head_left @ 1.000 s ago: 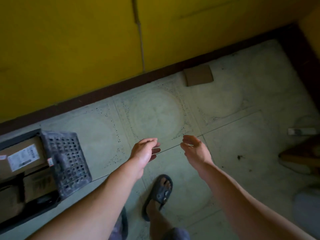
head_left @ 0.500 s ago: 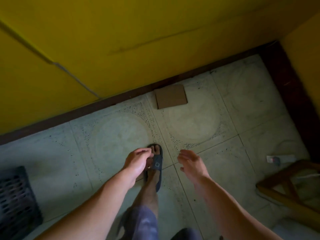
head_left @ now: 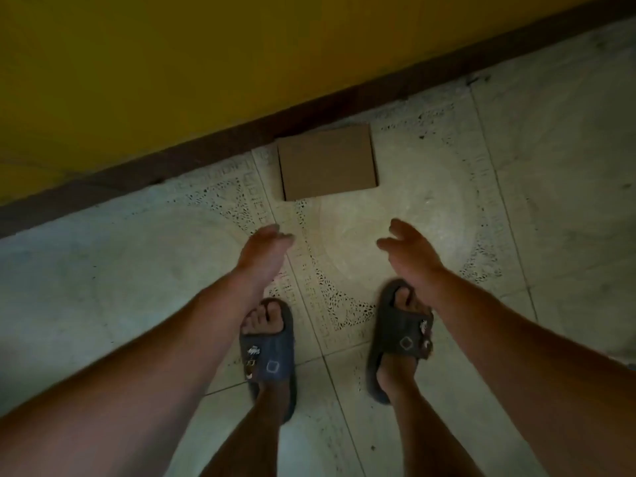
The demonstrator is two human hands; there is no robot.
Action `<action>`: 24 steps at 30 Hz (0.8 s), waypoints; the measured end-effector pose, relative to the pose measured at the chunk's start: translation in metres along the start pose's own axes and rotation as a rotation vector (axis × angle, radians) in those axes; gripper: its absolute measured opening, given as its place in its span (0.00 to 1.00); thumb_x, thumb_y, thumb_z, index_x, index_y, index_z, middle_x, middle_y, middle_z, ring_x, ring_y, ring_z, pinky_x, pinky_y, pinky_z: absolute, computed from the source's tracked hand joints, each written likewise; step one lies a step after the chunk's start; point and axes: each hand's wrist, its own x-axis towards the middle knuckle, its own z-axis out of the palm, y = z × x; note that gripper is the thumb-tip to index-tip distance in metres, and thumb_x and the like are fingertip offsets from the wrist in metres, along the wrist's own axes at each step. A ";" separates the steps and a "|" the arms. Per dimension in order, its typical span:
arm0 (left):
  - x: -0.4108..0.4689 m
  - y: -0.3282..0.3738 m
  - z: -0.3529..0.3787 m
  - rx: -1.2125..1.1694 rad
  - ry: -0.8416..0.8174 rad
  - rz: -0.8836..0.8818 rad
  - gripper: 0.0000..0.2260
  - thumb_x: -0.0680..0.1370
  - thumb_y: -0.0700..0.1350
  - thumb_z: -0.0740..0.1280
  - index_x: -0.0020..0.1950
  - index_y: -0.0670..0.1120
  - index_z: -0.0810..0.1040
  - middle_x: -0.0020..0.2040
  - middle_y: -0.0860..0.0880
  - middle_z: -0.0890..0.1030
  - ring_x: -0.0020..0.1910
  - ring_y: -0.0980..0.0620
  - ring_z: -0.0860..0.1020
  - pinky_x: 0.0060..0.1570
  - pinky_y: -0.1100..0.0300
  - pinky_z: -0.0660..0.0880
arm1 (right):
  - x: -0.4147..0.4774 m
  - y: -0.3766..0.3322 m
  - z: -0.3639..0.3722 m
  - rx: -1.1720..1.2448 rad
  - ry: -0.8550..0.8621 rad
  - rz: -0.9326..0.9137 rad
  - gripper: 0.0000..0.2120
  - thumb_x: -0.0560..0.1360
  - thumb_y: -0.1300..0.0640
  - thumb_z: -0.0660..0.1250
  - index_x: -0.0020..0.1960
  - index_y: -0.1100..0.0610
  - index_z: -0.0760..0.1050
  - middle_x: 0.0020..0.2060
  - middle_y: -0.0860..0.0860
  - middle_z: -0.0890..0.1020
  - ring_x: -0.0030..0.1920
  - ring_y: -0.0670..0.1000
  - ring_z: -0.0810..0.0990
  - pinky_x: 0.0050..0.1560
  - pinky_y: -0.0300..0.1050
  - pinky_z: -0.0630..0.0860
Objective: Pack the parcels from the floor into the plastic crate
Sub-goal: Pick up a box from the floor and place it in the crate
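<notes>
bare forearms (head_left: 144,366) and dark blue-grey slide sandals (head_left: 270,356) bearing a square emblem and small charms.

A flat brown cardboard parcel (head_left: 327,162) lies on the tiled floor (head_left: 103,287). Its far edge is right by the dark strip (head_left: 206,149) at the bottom of the yellow wall (head_left: 172,63). Both arms stretch out toward it. The left hand (head_left: 263,256) and the right hand (head_left: 409,256) hang in the air with loose fingers and hold nothing (they look a bit blurry). They are apart from the parcel and from each other. Below them, two feet stand in dark slippers, the left slipper (head_left: 268,359) and the right slipper (head_left: 401,342).
</notes>
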 end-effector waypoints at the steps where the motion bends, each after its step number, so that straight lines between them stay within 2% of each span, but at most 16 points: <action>1: 0.020 0.002 0.007 0.009 0.026 -0.007 0.18 0.77 0.47 0.65 0.66 0.45 0.71 0.60 0.45 0.75 0.61 0.45 0.74 0.64 0.51 0.70 | 0.022 -0.001 -0.001 0.012 0.004 -0.007 0.29 0.79 0.54 0.62 0.77 0.50 0.56 0.75 0.50 0.63 0.72 0.55 0.66 0.70 0.50 0.63; 4: 0.069 0.008 0.025 -0.014 0.093 -0.048 0.31 0.78 0.50 0.65 0.78 0.49 0.57 0.75 0.46 0.64 0.70 0.43 0.67 0.67 0.51 0.65 | 0.079 -0.006 -0.002 0.023 0.028 -0.038 0.32 0.79 0.54 0.63 0.79 0.50 0.52 0.76 0.52 0.61 0.74 0.54 0.63 0.70 0.47 0.62; 6: 0.097 0.010 0.033 -0.041 0.119 -0.063 0.33 0.78 0.50 0.65 0.79 0.50 0.51 0.78 0.47 0.59 0.74 0.45 0.63 0.68 0.53 0.62 | 0.107 -0.011 0.001 0.017 0.047 -0.055 0.33 0.78 0.54 0.63 0.79 0.50 0.51 0.76 0.53 0.61 0.74 0.55 0.63 0.70 0.49 0.63; 9: 0.123 0.014 0.038 -0.034 0.158 -0.054 0.34 0.78 0.49 0.65 0.79 0.48 0.49 0.78 0.47 0.58 0.74 0.46 0.62 0.66 0.58 0.62 | 0.133 -0.018 0.007 0.031 0.041 -0.090 0.33 0.78 0.55 0.64 0.78 0.51 0.52 0.76 0.53 0.62 0.74 0.56 0.63 0.69 0.48 0.63; 11: 0.133 0.016 0.039 0.015 0.161 -0.064 0.32 0.79 0.48 0.64 0.79 0.45 0.52 0.77 0.45 0.60 0.73 0.44 0.64 0.65 0.58 0.63 | 0.144 -0.022 0.013 0.027 0.023 -0.113 0.29 0.78 0.57 0.63 0.76 0.52 0.58 0.71 0.53 0.69 0.69 0.56 0.69 0.61 0.45 0.67; 13: 0.135 0.018 0.040 0.035 0.152 -0.073 0.26 0.79 0.47 0.63 0.75 0.43 0.62 0.71 0.43 0.69 0.68 0.43 0.69 0.62 0.57 0.67 | 0.149 -0.026 0.018 0.048 0.019 -0.129 0.23 0.77 0.59 0.62 0.71 0.53 0.66 0.64 0.53 0.75 0.60 0.55 0.73 0.53 0.45 0.67; 14: 0.133 0.019 0.040 0.030 0.139 -0.060 0.20 0.79 0.46 0.63 0.70 0.43 0.68 0.65 0.44 0.73 0.63 0.44 0.72 0.59 0.57 0.69 | 0.148 -0.027 0.020 0.069 0.021 -0.122 0.21 0.77 0.59 0.62 0.69 0.54 0.68 0.59 0.53 0.77 0.56 0.54 0.74 0.50 0.44 0.67; 16: 0.121 0.020 0.038 0.014 0.117 -0.044 0.10 0.79 0.44 0.63 0.59 0.45 0.75 0.54 0.45 0.75 0.55 0.46 0.74 0.52 0.58 0.70 | 0.140 -0.025 0.017 0.087 0.038 -0.092 0.16 0.76 0.60 0.61 0.64 0.55 0.71 0.48 0.50 0.77 0.51 0.55 0.74 0.42 0.43 0.68; 17: 0.113 0.017 0.035 0.008 0.111 -0.044 0.08 0.79 0.44 0.63 0.56 0.44 0.77 0.51 0.45 0.76 0.52 0.47 0.74 0.51 0.56 0.70 | 0.132 -0.021 0.013 0.077 0.041 -0.080 0.14 0.76 0.60 0.60 0.61 0.55 0.73 0.44 0.49 0.76 0.50 0.55 0.75 0.40 0.43 0.68; 19: 0.090 0.011 0.029 0.023 0.093 -0.053 0.07 0.78 0.43 0.63 0.49 0.41 0.79 0.46 0.45 0.77 0.49 0.46 0.75 0.48 0.55 0.72 | 0.104 -0.016 0.006 0.054 0.048 -0.052 0.10 0.76 0.62 0.59 0.55 0.55 0.75 0.42 0.48 0.76 0.49 0.55 0.76 0.43 0.44 0.72; 21: 0.054 0.004 0.023 0.020 0.086 -0.071 0.09 0.78 0.41 0.62 0.38 0.44 0.74 0.38 0.46 0.74 0.44 0.47 0.73 0.41 0.57 0.69 | 0.065 -0.011 -0.002 0.030 0.069 -0.029 0.09 0.77 0.64 0.59 0.47 0.52 0.75 0.39 0.47 0.77 0.50 0.57 0.78 0.52 0.51 0.76; 22: 0.034 0.000 0.021 0.005 0.075 -0.080 0.11 0.77 0.41 0.62 0.35 0.45 0.72 0.37 0.47 0.73 0.42 0.47 0.73 0.41 0.58 0.68 | 0.045 -0.009 -0.006 0.022 0.080 -0.014 0.11 0.76 0.64 0.59 0.43 0.50 0.75 0.39 0.49 0.78 0.51 0.59 0.79 0.57 0.56 0.76; 24: -0.011 -0.007 0.017 -0.067 0.083 -0.126 0.13 0.76 0.40 0.62 0.32 0.48 0.74 0.34 0.47 0.73 0.37 0.47 0.73 0.36 0.60 0.67 | 0.006 -0.002 -0.013 0.045 0.120 0.010 0.11 0.75 0.63 0.61 0.38 0.50 0.76 0.44 0.57 0.81 0.53 0.62 0.79 0.60 0.62 0.75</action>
